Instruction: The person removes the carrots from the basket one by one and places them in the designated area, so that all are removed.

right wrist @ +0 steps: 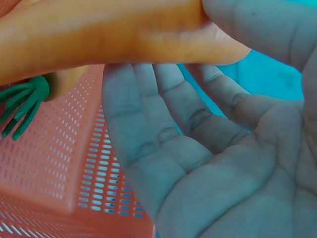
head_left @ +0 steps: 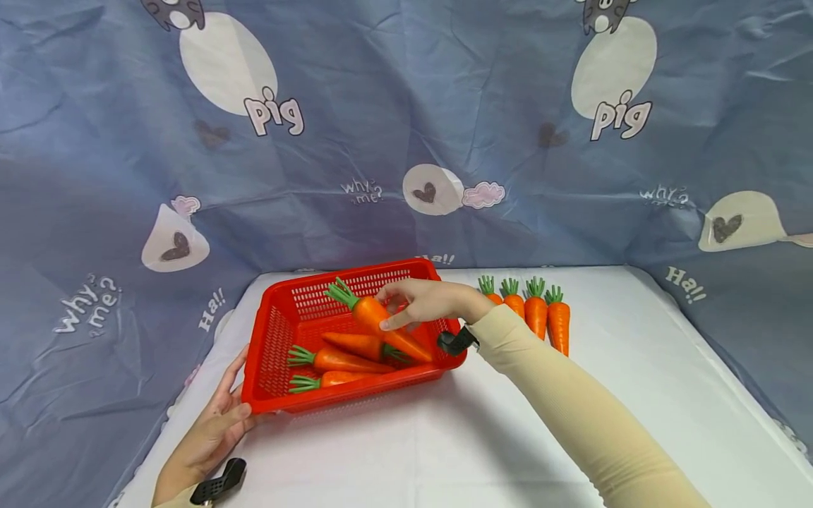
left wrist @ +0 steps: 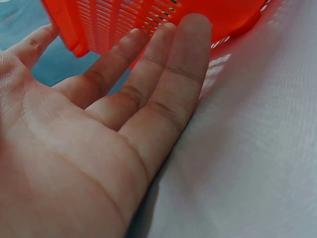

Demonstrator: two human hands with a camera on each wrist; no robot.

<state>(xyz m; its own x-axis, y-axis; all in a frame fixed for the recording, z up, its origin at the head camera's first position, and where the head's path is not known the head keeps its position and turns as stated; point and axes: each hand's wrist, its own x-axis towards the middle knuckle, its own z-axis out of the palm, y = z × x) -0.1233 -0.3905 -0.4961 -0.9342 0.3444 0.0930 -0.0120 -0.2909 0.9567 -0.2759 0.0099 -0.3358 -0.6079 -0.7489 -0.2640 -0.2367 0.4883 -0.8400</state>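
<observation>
My right hand (head_left: 432,301) pinches an orange carrot with a green top (head_left: 375,312) between thumb and fingers over the red plastic basket (head_left: 349,402). Its green top points to the far left and its tip to the near right. In the right wrist view the carrot (right wrist: 99,39) lies across the fingertips. Three other carrots, among them a middle one (head_left: 349,361), lie inside the basket. My left hand (head_left: 212,430) is at the basket's near left corner. In the left wrist view its fairly straight fingers touch the perforated outer wall (left wrist: 114,20).
Several more carrots (head_left: 536,310) lie side by side on the white cloth (head_left: 641,395) right of the basket, partly hidden by my right forearm. A blue printed cloth (head_left: 356,141) hangs behind the table and along its sides.
</observation>
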